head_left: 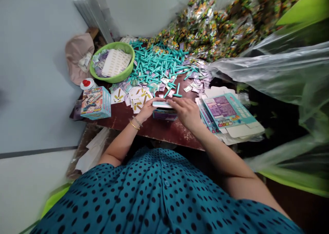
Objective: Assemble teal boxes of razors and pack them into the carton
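Note:
Both my hands work on a small printed carton (164, 114) standing on a dark red table (120, 117). My left hand (147, 108) pinches the left end of the carton's pale top flap (161, 104). My right hand (186, 112) rests curled over the flap's right end and the carton's side. Just beyond the carton lie loose teal razors (177, 91) and small printed cards (140, 98).
A big heap of teal razors (154, 61) covers the table's far part, with a green bowl (113, 77) of cards at its left. A finished carton (95, 103) stands left. Flat unfolded cartons (227, 112) are stacked right. Shiny packets (213, 25) and clear plastic bags (277, 66) lie beyond.

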### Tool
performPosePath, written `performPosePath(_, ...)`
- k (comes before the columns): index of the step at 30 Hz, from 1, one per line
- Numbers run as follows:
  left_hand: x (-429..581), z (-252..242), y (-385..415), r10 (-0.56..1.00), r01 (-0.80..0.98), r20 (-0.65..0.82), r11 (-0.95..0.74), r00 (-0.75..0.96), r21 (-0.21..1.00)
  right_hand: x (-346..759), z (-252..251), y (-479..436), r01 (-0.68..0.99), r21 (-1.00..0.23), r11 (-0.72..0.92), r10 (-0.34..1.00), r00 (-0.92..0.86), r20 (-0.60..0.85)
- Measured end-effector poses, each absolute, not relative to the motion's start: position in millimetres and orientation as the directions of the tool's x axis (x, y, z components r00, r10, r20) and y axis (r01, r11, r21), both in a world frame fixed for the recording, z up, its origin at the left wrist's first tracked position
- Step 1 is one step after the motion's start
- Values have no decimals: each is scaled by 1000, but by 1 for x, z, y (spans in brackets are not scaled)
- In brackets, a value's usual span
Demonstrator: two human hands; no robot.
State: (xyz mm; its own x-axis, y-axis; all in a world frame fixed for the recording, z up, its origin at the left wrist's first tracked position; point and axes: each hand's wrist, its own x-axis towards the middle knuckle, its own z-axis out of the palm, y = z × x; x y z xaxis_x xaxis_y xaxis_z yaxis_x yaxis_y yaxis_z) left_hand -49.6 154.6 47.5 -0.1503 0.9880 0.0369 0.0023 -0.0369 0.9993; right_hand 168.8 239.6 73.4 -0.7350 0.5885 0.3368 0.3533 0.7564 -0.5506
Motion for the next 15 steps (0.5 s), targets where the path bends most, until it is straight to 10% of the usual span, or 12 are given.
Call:
performPosePath(4, -47, 47, 156, 986, 31, 85, -81, -144, 996, 169, 74, 243, 233, -371, 899, 353, -886, 301)
performPosePath(15, -47, 39, 140, 959, 88, 178, -162, -222, 983, 152, 82, 239, 320, -450, 834, 484, -816, 316)
